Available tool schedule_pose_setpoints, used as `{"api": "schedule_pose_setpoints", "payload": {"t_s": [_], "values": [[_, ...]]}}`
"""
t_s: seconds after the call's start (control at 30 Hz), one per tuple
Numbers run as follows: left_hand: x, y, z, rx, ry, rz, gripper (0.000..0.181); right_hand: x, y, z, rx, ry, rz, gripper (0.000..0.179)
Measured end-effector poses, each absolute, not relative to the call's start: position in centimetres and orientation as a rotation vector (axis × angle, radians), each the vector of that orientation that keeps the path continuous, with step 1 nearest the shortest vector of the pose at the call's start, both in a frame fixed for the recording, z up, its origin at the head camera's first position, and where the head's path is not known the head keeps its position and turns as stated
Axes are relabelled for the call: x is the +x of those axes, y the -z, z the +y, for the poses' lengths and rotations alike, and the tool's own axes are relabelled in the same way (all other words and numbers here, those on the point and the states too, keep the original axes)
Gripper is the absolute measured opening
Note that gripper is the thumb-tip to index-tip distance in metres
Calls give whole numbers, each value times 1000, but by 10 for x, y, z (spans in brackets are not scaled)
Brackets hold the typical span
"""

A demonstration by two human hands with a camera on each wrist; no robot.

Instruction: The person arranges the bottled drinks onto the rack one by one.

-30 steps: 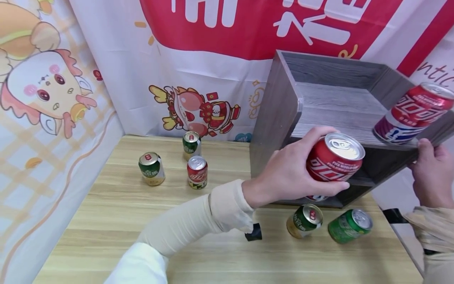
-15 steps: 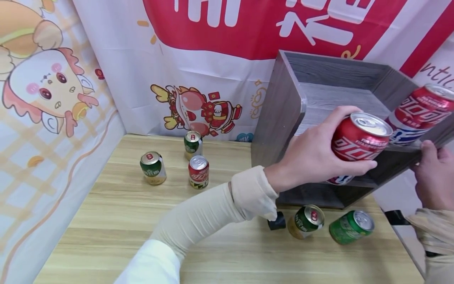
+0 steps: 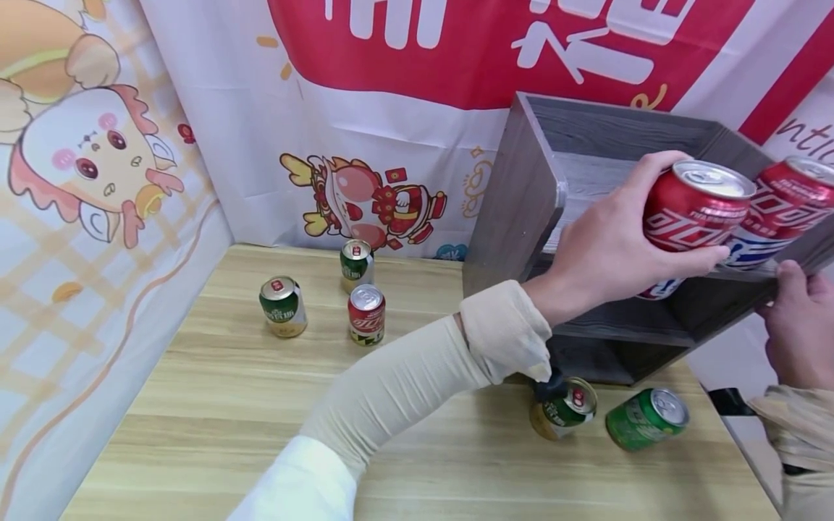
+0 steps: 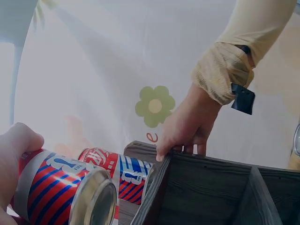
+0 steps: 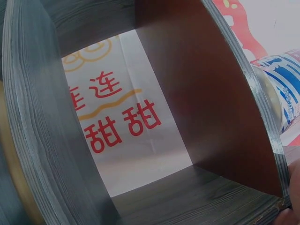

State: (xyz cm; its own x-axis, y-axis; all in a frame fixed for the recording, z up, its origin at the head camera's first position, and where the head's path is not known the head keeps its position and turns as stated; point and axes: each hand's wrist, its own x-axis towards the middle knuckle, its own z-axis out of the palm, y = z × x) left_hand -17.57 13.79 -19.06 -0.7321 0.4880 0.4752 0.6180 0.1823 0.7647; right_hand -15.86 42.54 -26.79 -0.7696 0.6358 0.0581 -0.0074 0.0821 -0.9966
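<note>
My left hand (image 3: 612,235) grips a red soda can (image 3: 697,206) round its side, holding it upright in front of the top level of a grey wooden shelf unit (image 3: 515,188). A second red soda can (image 3: 791,195) stands at the right end of that level, partly overlapped by the held can in the head view. The left wrist view shows the striped lower parts of the held can (image 4: 58,187) and the standing can (image 4: 129,176). My right hand (image 3: 801,325) pinches the unit's right front edge, thumb on one side and fingers on the other.
Two green-and-gold cans (image 3: 283,307) (image 3: 357,264) and a small red can (image 3: 367,315) stand on the left of the wooden table (image 3: 215,405). Before the unit are another green-and-gold can (image 3: 563,416) and a green can (image 3: 647,418). Printed cloth (image 3: 404,123) hangs behind.
My left hand has carried the red soda can up and to the right, closer to the standing can. The right hand keeps its grip on the shelf edge.
</note>
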Motion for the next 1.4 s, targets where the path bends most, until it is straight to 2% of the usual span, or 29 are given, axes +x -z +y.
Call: {"api": "schedule_pose_setpoints", "payload": {"t_s": [0.3,0.53,1.07,1.4], "values": [[-187,196,148,-1034,1603,-2293,87,-157,267,424,-710,-1677,-1951,48],[-195,187,158,-981,1590,-2345,88,-157,267,424,-678,-1643,-2005,51],[-222,180,180,-871,1529,-2426,86,-161,265,425,-678,-1700,-1904,40],[-229,184,189,-824,1500,-2488,87,-159,266,426,-667,-1710,-1897,40]]}}
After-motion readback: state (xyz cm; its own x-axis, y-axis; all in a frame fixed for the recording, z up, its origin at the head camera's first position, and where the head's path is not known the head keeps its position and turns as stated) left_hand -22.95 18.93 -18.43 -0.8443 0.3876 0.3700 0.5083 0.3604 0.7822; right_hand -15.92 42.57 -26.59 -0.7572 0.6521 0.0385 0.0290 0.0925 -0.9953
